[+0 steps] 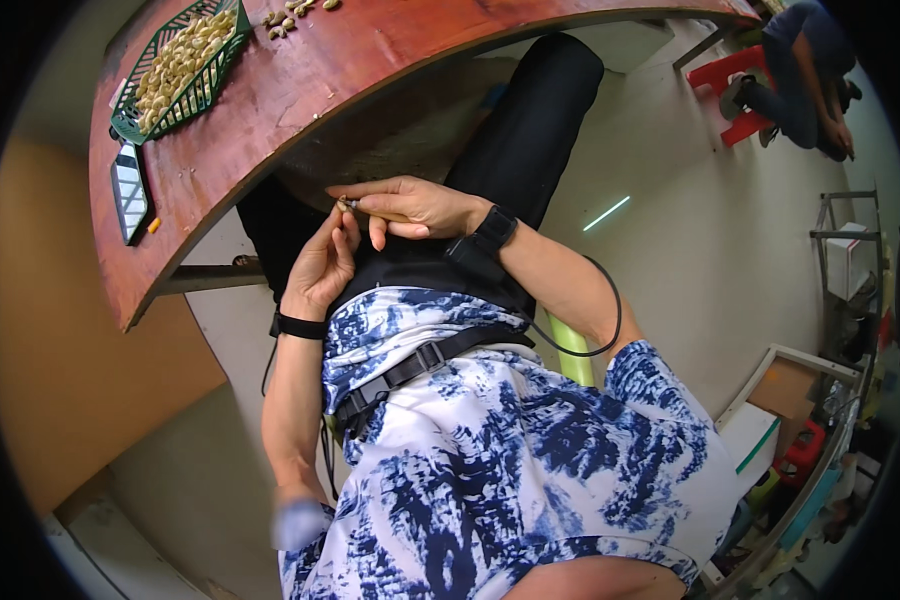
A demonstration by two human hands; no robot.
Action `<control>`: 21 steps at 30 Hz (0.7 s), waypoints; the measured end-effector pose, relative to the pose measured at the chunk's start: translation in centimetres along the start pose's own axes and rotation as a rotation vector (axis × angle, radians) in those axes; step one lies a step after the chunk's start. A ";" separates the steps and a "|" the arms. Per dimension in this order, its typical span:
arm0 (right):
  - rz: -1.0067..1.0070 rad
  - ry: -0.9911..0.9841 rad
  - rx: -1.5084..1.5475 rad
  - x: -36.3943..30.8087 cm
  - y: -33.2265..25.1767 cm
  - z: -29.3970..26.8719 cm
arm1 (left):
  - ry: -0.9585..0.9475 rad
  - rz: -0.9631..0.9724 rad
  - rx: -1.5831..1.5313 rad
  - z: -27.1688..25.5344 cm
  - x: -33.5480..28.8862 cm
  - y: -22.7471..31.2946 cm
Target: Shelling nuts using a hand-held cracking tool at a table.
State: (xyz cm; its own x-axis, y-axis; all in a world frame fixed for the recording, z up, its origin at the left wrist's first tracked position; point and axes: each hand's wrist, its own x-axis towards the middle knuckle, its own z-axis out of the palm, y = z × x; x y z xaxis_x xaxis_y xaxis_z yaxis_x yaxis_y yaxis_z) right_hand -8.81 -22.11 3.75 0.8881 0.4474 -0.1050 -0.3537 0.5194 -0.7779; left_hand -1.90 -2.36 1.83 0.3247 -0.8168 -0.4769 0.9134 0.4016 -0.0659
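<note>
Left hand (320, 268) pinches 1 small, curved, tan nut (344, 206) above the black-trousered lap (405, 265); right hand (425, 208) grasps a slim, brown-handled, metal-ended tool (380, 213) beside it. Slipping off the curve, the tool could nick the left hand.

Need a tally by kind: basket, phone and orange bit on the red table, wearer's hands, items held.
Green basket: 1
Phone: 1
Small orange piece: 1
Hands (left hand, right hand): 2
Thin tool: 1
Nut-like piece: 1
Total: 7
</note>
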 end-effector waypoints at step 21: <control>0.082 0.263 0.053 1.9 1.0 -1.7 | -0.287 0.032 -0.191 11.0 -6.6 -1.0</control>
State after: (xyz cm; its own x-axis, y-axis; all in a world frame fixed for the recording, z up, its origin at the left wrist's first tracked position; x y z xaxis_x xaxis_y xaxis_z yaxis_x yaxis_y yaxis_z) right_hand -6.95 -21.97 1.66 0.8990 0.2887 -0.3292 -0.4364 0.5294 -0.7275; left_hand -2.20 -1.93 14.69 0.4325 -0.8750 -0.2175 0.8482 0.4767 -0.2310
